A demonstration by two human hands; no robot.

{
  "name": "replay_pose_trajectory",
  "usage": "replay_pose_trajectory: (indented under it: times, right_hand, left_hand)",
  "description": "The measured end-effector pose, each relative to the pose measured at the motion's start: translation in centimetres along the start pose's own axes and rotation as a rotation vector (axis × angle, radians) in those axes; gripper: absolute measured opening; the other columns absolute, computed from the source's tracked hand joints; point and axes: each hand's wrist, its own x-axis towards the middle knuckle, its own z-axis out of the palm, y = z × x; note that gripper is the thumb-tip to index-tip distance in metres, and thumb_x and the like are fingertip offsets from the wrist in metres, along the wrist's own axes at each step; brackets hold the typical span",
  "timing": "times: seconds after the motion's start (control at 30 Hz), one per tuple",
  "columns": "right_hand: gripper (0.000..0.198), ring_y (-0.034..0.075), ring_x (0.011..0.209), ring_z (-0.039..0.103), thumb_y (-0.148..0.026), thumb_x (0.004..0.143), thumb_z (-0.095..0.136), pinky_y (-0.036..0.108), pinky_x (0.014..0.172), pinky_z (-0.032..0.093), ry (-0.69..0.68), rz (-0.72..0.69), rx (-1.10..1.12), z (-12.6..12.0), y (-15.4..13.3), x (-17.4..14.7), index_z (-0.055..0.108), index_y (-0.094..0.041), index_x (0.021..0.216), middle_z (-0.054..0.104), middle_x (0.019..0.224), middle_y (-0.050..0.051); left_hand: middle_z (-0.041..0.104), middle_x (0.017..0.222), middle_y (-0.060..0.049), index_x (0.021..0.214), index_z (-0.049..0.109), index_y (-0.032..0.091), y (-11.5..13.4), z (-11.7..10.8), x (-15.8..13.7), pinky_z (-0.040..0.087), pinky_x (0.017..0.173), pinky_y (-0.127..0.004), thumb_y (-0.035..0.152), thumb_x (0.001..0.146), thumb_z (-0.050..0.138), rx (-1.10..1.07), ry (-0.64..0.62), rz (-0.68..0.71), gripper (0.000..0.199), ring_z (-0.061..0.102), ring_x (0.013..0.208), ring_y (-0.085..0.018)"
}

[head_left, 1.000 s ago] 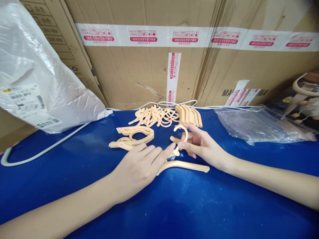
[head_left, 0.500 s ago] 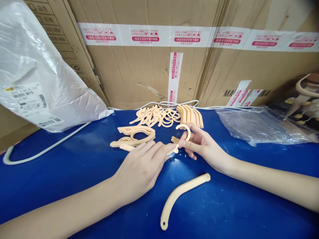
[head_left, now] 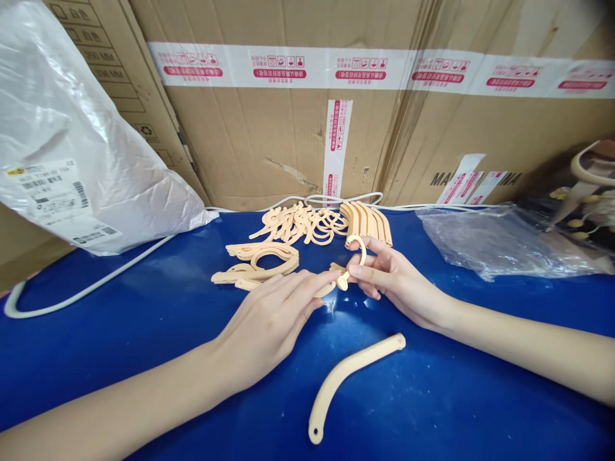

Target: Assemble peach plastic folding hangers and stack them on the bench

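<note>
Between the thumb and fingers of my right hand point(head_left: 398, 275) is a cream plastic hanger hook point(head_left: 362, 256), its curl upward and its small round base low and to the left. My left hand point(head_left: 271, 317) is closed on a curved hanger arm point(head_left: 327, 290); its far end shows past the knuckles, and most of it is hidden. Hook base and arm tip are close together; I cannot tell whether they touch. Nearer me lies a loose curved hanger arm point(head_left: 348, 378) with a hole at its end. Folded hangers point(head_left: 262, 259) lie just beyond my left hand.
At the back of the blue table point(head_left: 461, 384) are a pile of hooks point(head_left: 307, 224) and a row of hanger arms point(head_left: 368, 221). A clear plastic bag point(head_left: 480, 246) lies right, a white parcel bag point(head_left: 96, 147) left. Cardboard boxes point(head_left: 269, 141) stand behind a white cable point(head_left: 91, 288).
The hook has turned in my right hand, so its round base faces me more and sits slightly to the right. My left hand has shifted a little with the hanger arm.
</note>
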Motion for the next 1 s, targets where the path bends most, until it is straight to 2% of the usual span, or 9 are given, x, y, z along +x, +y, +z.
replay_pose_trajectory:
  times: [0.33,0.5,0.73,1.0]
  right_hand:
    - [0.035,0.004,0.048,0.042,-0.028,0.077,0.07,0.015,0.042,0.031,-0.084,0.029,0.014,-0.6,0.3,0.2,0.045,-0.021,0.101,0.061,0.073,-0.004]
    - [0.035,0.005,0.053,0.045,-0.026,0.076,0.071,0.015,0.043,0.031,-0.129,0.074,0.055,-1.0,0.0,0.3,0.047,-0.021,0.101,0.061,0.073,-0.003]
    - [0.034,0.003,0.049,0.044,-0.024,0.076,0.072,0.014,0.041,0.03,-0.163,0.101,0.121,-1.3,-0.1,0.5,0.048,-0.021,0.099,0.063,0.072,-0.002]
    - [0.03,0.005,0.054,0.049,-0.023,0.075,0.072,0.013,0.042,0.032,-0.161,0.098,0.069,-1.1,-0.2,0.5,0.047,-0.019,0.092,0.065,0.071,-0.001]
  left_hand:
    - [0.063,0.117,-0.006,0.131,0.043,0.017,0.1,-0.2,-0.1,0.053,0.09,-0.028,0.009,0.093,0.044,-0.132,0.02,0.089,0.039,0.06,0.107,-0.014]
    - [0.063,0.118,-0.006,0.132,0.043,0.016,0.3,-0.2,-0.1,0.052,0.091,-0.027,0.005,0.091,0.047,-0.116,0.045,0.137,0.042,0.059,0.109,-0.014]
    - [0.064,0.117,-0.008,0.129,0.046,0.011,0.5,-0.2,-0.1,0.052,0.09,-0.026,0.006,0.09,0.049,-0.077,0.082,0.152,0.039,0.059,0.108,-0.014]
    - [0.062,0.121,-0.008,0.131,0.043,0.011,0.3,-0.2,-0.1,0.051,0.088,-0.026,0.002,0.089,0.051,-0.079,0.073,0.167,0.044,0.058,0.108,-0.014]
